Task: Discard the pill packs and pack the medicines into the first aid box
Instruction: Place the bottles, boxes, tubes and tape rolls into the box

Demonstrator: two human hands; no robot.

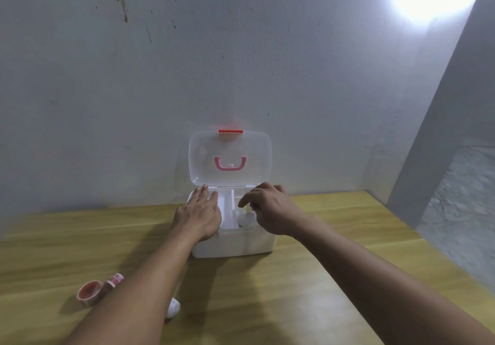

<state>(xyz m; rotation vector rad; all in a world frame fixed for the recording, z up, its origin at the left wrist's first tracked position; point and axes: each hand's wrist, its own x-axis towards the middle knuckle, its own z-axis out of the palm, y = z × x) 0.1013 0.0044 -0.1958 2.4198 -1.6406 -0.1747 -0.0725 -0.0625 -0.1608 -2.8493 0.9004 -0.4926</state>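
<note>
A white first aid box [235, 245] stands open on the wooden table, its clear lid [230, 157] with a pink handle tipped back against the wall. My left hand [199, 214] lies flat, fingers spread, on the box's left rim and inner tray. Over the right compartment, my right hand [267, 210] has its fingers curled around something small with a yellow-green tint; what it is cannot be made out. A whitish wrapped item [246, 220] lies in the box below that hand. A pink tape roll [89, 292], a small red-white pack [115, 280] and a white item [173, 307] lie on the table at left.
The wooden table [308, 277] runs up to a grey wall right behind the box. The table's right edge drops off to a rough grey floor [460, 210]. A bright light glares at the top right.
</note>
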